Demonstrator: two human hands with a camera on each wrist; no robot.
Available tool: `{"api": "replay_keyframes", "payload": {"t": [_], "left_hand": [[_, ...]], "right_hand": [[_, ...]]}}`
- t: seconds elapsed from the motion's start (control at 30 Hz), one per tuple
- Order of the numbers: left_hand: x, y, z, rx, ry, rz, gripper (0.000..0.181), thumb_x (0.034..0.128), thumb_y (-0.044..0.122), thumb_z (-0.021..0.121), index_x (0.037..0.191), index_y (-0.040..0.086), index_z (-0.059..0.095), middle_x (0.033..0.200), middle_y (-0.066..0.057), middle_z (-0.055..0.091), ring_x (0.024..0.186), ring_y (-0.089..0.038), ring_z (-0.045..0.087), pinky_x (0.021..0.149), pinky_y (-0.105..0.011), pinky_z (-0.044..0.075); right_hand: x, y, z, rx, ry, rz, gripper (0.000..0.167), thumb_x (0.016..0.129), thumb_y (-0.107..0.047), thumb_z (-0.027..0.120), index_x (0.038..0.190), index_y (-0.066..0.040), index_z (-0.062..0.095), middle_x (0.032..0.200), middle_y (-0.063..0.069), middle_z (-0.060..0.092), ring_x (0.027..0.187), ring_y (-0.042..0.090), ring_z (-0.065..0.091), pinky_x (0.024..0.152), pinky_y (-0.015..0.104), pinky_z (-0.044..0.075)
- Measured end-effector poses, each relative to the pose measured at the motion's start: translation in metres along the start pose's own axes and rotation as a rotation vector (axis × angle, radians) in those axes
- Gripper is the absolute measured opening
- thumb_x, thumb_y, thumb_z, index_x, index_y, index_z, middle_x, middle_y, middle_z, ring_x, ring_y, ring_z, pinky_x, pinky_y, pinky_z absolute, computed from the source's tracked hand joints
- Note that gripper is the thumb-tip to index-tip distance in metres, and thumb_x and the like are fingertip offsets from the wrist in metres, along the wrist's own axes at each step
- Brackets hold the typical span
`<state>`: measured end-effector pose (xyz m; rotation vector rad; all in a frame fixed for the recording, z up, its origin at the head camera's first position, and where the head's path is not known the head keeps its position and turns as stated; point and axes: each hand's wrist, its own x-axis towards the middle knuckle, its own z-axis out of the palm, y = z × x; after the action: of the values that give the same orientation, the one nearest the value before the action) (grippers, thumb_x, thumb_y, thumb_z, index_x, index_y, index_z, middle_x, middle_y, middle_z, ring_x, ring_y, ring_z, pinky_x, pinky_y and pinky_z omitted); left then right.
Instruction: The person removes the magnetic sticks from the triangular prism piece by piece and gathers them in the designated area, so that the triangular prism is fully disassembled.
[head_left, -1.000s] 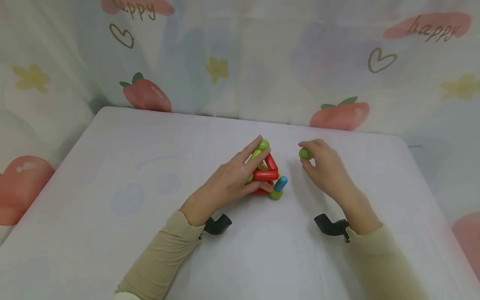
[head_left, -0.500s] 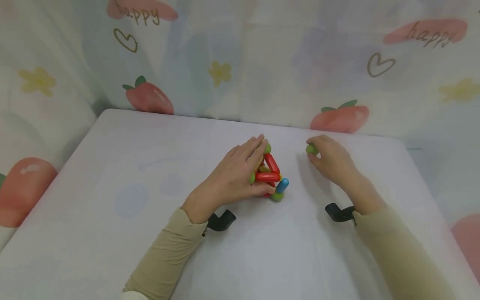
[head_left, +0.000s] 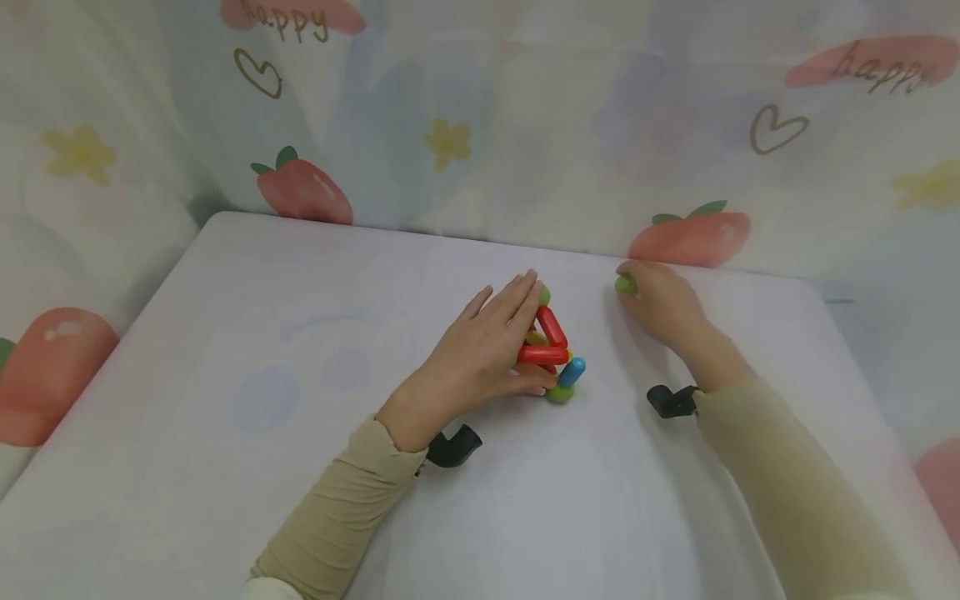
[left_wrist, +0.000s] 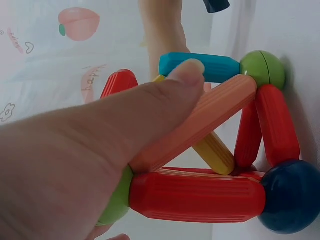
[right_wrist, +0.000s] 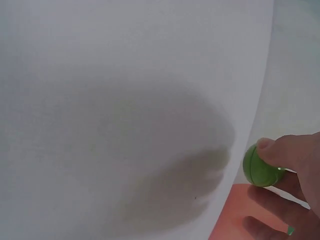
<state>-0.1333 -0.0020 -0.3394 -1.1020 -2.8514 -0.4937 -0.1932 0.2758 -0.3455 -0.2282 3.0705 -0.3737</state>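
My left hand [head_left: 480, 350] grips a frame of coloured rods and balls, its thumb along an orange rod [left_wrist: 215, 112] in the left wrist view. Red rods [head_left: 543, 355], a blue rod [head_left: 573, 372] and a green ball [head_left: 560, 394] show at the frame's right side. A dark blue ball [left_wrist: 290, 196] joins red rods near the table. My right hand [head_left: 667, 312] pinches a loose green ball [right_wrist: 261, 166] between thumb and fingers, to the right of the frame and apart from it. The left palm hides part of the frame.
The white table [head_left: 555, 500] ends at a printed cloth backdrop [head_left: 540, 125] behind both hands. A black curved piece [head_left: 453, 447] sits at the left wrist and another [head_left: 671, 402] at the right wrist.
My right hand has moved away from the frame, to the right and toward the table's back edge, with its green ball. My left hand's fingers have shifted over the frame, covering more of it.
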Motion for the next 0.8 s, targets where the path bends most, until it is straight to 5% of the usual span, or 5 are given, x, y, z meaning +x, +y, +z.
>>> {"api": "replay_keyframes", "payload": {"t": [0.53,0.8], "left_hand": [[0.0,0.001,0.001,0.054,0.018,0.011,0.113,0.0753,0.05,0.083,0.157,0.005,0.02,0.166,-0.008,0.02,0.153,-0.021,0.021,0.125,-0.045,0.021],[0.0,0.001,0.001,0.042,0.014,0.007,0.111,0.0766,0.052,0.081,0.157,0.006,0.02,0.166,-0.008,0.021,0.154,-0.021,0.021,0.125,-0.046,0.02]], "right_hand": [[0.024,0.007,0.001,0.008,-0.078,0.025,0.041,0.095,-0.005,0.061,0.134,0.007,0.053,0.124,0.027,0.06,0.108,0.039,0.054,0.105,0.057,0.044],[0.028,0.017,0.009,0.106,-0.065,0.053,0.042,0.095,-0.002,0.058,0.134,0.01,0.048,0.126,0.029,0.056,0.107,0.04,0.051,0.104,0.058,0.043]]}}
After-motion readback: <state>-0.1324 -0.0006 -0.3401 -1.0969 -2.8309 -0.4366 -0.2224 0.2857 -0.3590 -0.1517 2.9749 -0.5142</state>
